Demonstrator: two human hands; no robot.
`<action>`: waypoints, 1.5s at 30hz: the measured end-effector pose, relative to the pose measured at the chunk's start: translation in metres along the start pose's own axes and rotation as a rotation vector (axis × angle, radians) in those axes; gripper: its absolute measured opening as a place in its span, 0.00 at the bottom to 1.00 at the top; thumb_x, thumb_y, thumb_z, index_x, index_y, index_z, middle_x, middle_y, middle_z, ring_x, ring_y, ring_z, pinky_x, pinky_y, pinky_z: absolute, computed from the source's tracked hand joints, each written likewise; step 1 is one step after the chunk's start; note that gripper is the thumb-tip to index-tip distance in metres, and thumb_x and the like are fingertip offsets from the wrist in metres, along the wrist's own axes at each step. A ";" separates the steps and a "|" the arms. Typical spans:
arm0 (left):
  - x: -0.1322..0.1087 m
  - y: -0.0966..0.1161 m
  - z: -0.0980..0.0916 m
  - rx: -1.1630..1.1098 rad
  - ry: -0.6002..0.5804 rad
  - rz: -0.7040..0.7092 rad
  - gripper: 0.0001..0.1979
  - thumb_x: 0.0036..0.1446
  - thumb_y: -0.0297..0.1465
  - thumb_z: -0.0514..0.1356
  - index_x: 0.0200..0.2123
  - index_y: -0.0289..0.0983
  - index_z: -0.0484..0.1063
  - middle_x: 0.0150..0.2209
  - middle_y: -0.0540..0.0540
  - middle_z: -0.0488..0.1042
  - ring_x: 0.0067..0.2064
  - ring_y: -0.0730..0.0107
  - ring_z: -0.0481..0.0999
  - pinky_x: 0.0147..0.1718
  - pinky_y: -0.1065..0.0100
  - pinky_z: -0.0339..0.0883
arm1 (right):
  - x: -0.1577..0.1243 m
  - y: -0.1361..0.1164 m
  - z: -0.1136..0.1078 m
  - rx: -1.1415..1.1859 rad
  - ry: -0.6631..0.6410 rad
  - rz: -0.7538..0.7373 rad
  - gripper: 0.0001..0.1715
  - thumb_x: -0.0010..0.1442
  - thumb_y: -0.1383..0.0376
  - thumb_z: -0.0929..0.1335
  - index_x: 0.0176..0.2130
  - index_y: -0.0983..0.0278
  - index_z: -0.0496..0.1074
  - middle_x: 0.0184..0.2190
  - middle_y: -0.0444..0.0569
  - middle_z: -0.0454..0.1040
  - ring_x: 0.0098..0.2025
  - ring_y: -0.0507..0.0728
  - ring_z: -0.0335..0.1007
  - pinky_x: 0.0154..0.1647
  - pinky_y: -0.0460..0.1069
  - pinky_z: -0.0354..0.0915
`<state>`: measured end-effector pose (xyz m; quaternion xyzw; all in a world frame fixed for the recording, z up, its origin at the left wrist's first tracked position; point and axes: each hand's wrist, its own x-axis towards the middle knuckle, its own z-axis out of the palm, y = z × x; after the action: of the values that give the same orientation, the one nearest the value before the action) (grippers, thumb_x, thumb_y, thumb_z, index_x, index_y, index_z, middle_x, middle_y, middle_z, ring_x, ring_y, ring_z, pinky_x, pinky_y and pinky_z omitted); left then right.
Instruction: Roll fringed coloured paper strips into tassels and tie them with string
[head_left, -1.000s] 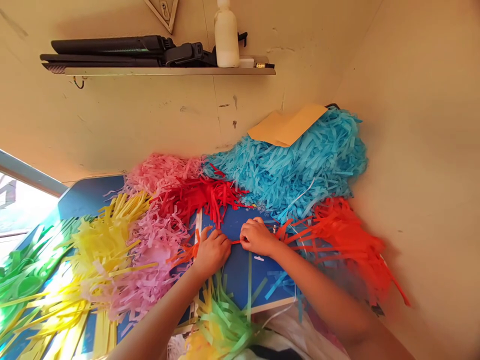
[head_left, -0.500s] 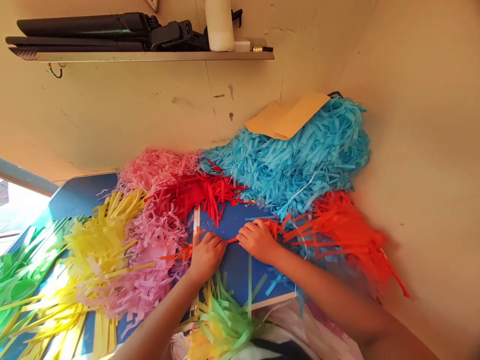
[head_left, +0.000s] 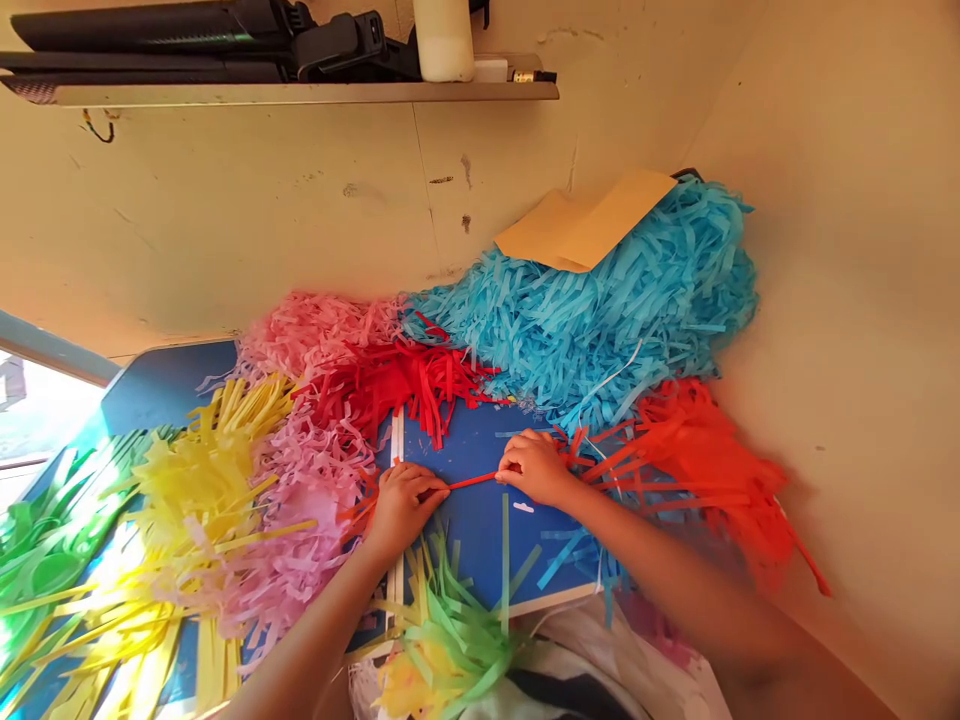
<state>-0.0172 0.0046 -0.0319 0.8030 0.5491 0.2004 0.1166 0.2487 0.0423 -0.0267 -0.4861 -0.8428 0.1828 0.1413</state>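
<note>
Pinching a twisted orange strip (head_left: 474, 481) between thumb and fingers, a person's left hand (head_left: 407, 500) and right hand (head_left: 536, 468) hold it straight over a blue surface (head_left: 465, 435), loose orange fringe (head_left: 364, 510) showing past the left. Red fringe (head_left: 397, 382) lies farther back, near a blue fringe heap (head_left: 615, 315); a larger orange bundle (head_left: 712, 450) spreads at right.
</note>
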 end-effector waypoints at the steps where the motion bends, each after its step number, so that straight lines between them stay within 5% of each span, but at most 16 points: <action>1: 0.000 0.000 0.001 -0.006 -0.004 -0.018 0.09 0.59 0.39 0.63 0.32 0.44 0.81 0.35 0.48 0.80 0.40 0.62 0.75 0.44 0.58 0.60 | 0.001 0.000 0.000 0.012 -0.008 0.016 0.08 0.58 0.61 0.75 0.28 0.59 0.79 0.33 0.43 0.75 0.42 0.56 0.64 0.42 0.51 0.50; 10: 0.011 0.016 -0.001 0.069 -0.045 -0.100 0.12 0.59 0.36 0.61 0.26 0.40 0.77 0.30 0.47 0.77 0.37 0.58 0.73 0.45 0.54 0.58 | 0.010 -0.009 -0.008 -0.017 -0.084 0.098 0.10 0.58 0.64 0.73 0.25 0.62 0.75 0.32 0.45 0.74 0.40 0.56 0.62 0.39 0.51 0.49; 13: 0.013 0.023 -0.007 0.098 -0.056 -0.050 0.06 0.59 0.33 0.61 0.34 0.42 0.79 0.34 0.46 0.78 0.42 0.56 0.72 0.51 0.50 0.55 | 0.013 -0.013 -0.010 -0.052 -0.100 0.098 0.07 0.58 0.64 0.72 0.28 0.62 0.75 0.33 0.46 0.74 0.40 0.57 0.63 0.40 0.51 0.49; 16: 0.012 0.030 -0.011 0.170 -0.083 0.154 0.13 0.63 0.29 0.58 0.46 0.51 0.77 0.40 0.49 0.79 0.49 0.57 0.71 0.58 0.46 0.47 | 0.013 -0.018 -0.012 -0.085 -0.103 0.027 0.03 0.59 0.68 0.70 0.33 0.60 0.75 0.35 0.46 0.75 0.43 0.57 0.63 0.42 0.52 0.49; 19: 0.010 0.034 -0.011 0.299 -0.084 0.314 0.14 0.64 0.28 0.58 0.46 0.51 0.77 0.38 0.50 0.79 0.47 0.58 0.71 0.60 0.44 0.46 | 0.009 -0.024 -0.013 -0.117 -0.112 -0.076 0.08 0.61 0.70 0.68 0.34 0.59 0.76 0.38 0.46 0.76 0.47 0.58 0.64 0.47 0.55 0.48; 23: 0.012 0.037 -0.009 0.316 -0.053 0.353 0.11 0.62 0.27 0.59 0.44 0.48 0.78 0.38 0.49 0.79 0.48 0.59 0.71 0.61 0.44 0.46 | 0.004 -0.028 -0.009 -0.216 -0.087 -0.249 0.08 0.66 0.66 0.66 0.37 0.62 0.76 0.39 0.49 0.77 0.46 0.58 0.65 0.53 0.58 0.47; 27: 0.018 0.043 -0.004 0.271 -0.036 0.372 0.10 0.63 0.26 0.57 0.37 0.41 0.78 0.34 0.47 0.78 0.42 0.61 0.74 0.61 0.44 0.49 | 0.008 -0.025 0.001 -0.355 -0.047 -0.458 0.16 0.68 0.72 0.61 0.35 0.65 0.76 0.33 0.51 0.76 0.40 0.58 0.65 0.54 0.59 0.49; 34: 0.024 0.047 -0.005 0.272 0.149 0.437 0.12 0.64 0.25 0.54 0.33 0.38 0.76 0.30 0.48 0.78 0.33 0.66 0.76 0.59 0.47 0.53 | 0.011 -0.035 -0.010 -0.347 0.011 -0.393 0.11 0.65 0.67 0.65 0.33 0.65 0.76 0.33 0.49 0.77 0.37 0.56 0.67 0.50 0.56 0.52; 39: 0.010 0.069 -0.053 0.181 0.286 0.553 0.09 0.62 0.22 0.57 0.38 0.41 0.74 0.34 0.52 0.81 0.36 0.70 0.78 0.63 0.50 0.47 | -0.019 -0.072 -0.061 0.277 0.053 -0.090 0.11 0.66 0.63 0.66 0.35 0.62 0.78 0.37 0.47 0.79 0.40 0.56 0.70 0.46 0.53 0.56; 42: 0.000 0.090 -0.084 0.121 0.306 0.634 0.12 0.61 0.21 0.57 0.42 0.42 0.73 0.36 0.51 0.82 0.39 0.69 0.79 0.63 0.48 0.48 | -0.030 -0.083 -0.089 0.951 -0.195 0.075 0.18 0.62 0.53 0.68 0.33 0.64 0.78 0.33 0.46 0.78 0.35 0.55 0.71 0.38 0.49 0.61; 45: -0.004 0.106 -0.097 0.027 0.336 0.640 0.14 0.61 0.21 0.57 0.45 0.43 0.73 0.37 0.50 0.82 0.39 0.69 0.79 0.62 0.50 0.52 | -0.034 -0.086 -0.093 1.384 -0.356 0.198 0.22 0.46 0.50 0.77 0.26 0.66 0.76 0.23 0.43 0.74 0.26 0.50 0.65 0.31 0.46 0.59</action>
<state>0.0264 -0.0417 0.0968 0.8915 0.2841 0.3486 -0.0548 0.2380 -0.0116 0.0932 -0.3220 -0.4959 0.7634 0.2602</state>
